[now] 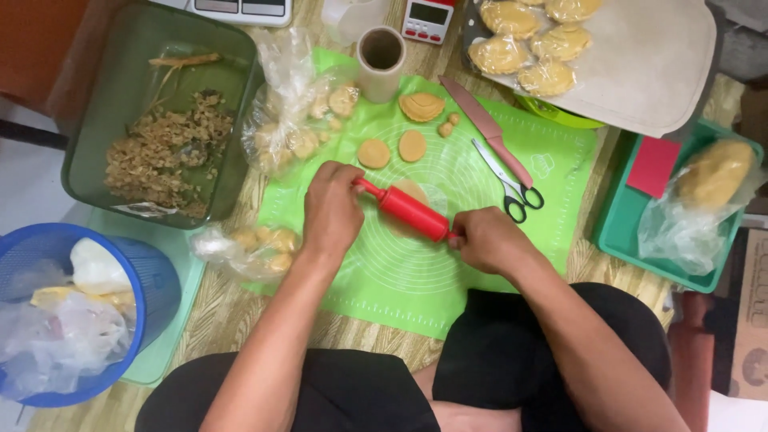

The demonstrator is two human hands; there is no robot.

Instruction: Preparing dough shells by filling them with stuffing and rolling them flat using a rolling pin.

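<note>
Both hands, left (pixel 330 210) and right (pixel 486 238), clamped on red rolling pin (pixel 405 210) ends, over dough disc (pixel 414 192) on green mat (pixel 496 172).

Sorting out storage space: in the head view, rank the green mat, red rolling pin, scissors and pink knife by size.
1. Green mat
2. Pink knife and red rolling pin, too alike to rank
3. Scissors

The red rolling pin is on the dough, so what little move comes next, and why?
Probably push the red rolling pin forward across the dough piece. Left hand and right hand grip its ends, and the dough under it looks only partly flattened.
</note>
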